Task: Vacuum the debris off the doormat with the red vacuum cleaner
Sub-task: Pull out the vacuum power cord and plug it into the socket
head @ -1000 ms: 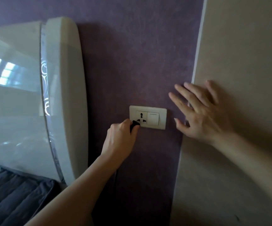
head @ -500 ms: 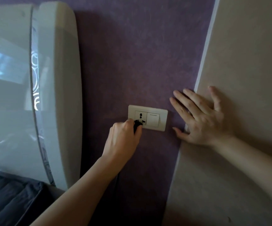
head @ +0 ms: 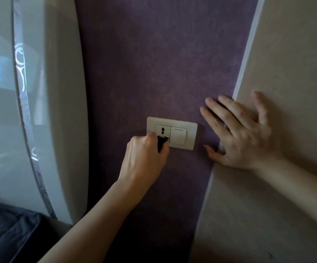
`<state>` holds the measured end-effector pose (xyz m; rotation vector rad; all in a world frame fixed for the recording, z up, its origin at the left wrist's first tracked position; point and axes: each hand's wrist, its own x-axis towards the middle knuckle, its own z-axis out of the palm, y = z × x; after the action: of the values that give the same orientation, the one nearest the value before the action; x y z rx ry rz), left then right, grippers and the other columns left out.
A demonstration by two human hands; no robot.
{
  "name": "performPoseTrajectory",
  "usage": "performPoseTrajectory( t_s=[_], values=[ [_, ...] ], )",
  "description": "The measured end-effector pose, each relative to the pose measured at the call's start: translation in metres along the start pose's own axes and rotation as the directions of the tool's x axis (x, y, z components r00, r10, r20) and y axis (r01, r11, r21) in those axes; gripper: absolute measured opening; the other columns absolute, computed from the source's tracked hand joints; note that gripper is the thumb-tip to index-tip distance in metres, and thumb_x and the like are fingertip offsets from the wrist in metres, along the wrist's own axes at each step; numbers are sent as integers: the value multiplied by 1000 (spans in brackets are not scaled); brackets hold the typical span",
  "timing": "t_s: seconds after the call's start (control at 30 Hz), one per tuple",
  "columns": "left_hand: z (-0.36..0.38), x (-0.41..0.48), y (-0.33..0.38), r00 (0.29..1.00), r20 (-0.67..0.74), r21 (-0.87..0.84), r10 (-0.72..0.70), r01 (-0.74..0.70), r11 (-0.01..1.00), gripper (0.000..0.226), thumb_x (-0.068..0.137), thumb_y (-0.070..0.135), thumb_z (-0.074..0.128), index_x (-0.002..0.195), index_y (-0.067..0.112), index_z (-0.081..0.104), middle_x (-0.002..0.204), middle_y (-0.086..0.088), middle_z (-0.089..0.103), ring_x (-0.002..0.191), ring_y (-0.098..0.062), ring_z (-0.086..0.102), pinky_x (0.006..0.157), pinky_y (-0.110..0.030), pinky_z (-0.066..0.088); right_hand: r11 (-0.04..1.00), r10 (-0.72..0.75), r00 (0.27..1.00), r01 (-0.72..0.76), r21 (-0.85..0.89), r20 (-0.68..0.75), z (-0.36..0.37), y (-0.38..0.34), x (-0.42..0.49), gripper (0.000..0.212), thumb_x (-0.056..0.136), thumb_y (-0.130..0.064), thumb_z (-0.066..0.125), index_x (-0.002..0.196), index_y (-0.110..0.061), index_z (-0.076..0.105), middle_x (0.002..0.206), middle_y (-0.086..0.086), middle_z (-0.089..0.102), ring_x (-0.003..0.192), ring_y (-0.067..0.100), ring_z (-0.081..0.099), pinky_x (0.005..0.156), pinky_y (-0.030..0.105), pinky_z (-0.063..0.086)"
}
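A cream wall plate [head: 191, 137] with a socket on its left half and a rocker switch [head: 178, 135] on its right sits on the purple wall. My left hand [head: 144, 158] is shut on a black plug [head: 161, 144], whose prongs are at the lower holes of the socket. My right hand [head: 243, 135] lies flat and open against the wall corner, right of the plate. The vacuum cleaner and the doormat are out of view.
A glossy white curved headboard [head: 59, 111] stands close on the left. Dark grey bedding [head: 5, 234] lies at the bottom left. A beige wall [head: 286, 54] meets the purple wall [head: 154, 54] at a corner on the right.
The view has moved closer to the socket. My left hand keeps the plug at the socket, and my right hand has slid slightly right along the wall corner.
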<state>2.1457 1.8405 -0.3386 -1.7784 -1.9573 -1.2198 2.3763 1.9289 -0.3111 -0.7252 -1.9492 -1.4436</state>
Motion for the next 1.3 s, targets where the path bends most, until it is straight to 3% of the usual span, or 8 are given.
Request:
performPoseTrajectory(
  t_s=[0.37, 0.5, 0.7, 0.93, 1.3],
  values=[
    [-3, 17, 1, 997, 77, 26, 4, -6, 1000, 43, 94, 30, 60, 59, 12, 42, 57, 0, 52, 46, -11, 44, 43, -18, 25, 1000, 1, 1000, -1, -16, -14, -1, 0, 2, 80, 88, -59, 53, 154, -14, 44, 159, 6, 43, 143, 26, 46, 119, 63, 16],
    [-4, 13, 0, 997, 80, -5, 3, -2, 1000, 39, 94, 34, 59, 66, 12, 45, 59, 1, 53, 49, -12, 46, 45, -20, 26, 1000, 9, 1000, -9, -22, -8, -4, 0, 2, 81, 87, -59, 55, 153, -14, 44, 159, 6, 44, 143, 25, 46, 119, 63, 15],
    [-7, -1, -4, 1000, 20, -13, 16, -16, 1000, 37, 94, 40, 61, 69, 13, 58, 56, 5, 59, 47, -10, 54, 48, -30, 50, 1000, 6, 1000, -6, -10, 24, -4, 0, 1, 81, 87, -59, 53, 155, -15, 41, 161, 5, 40, 146, 24, 42, 120, 62, 13],
    [3, -1, -2, 999, -33, -73, -2, 0, 997, 38, 93, 31, 65, 64, 8, 55, 54, 2, 59, 45, -13, 55, 45, -31, 48, 1000, 6, 1000, -6, -17, 12, -2, 0, 0, 80, 89, -59, 51, 155, -15, 41, 161, 4, 40, 146, 24, 42, 120, 62, 14],
    [-12, 1, 4, 986, 79, -120, -148, 157, 980, 37, 90, 39, 63, 64, 12, 60, 58, 3, 65, 53, -15, 64, 58, -40, 58, 1000, 16, 999, -15, -19, 49, -9, -1, 2, 78, 89, -54, 50, 156, -15, 39, 162, 5, 38, 147, 24, 40, 121, 61, 9]
  ],
)
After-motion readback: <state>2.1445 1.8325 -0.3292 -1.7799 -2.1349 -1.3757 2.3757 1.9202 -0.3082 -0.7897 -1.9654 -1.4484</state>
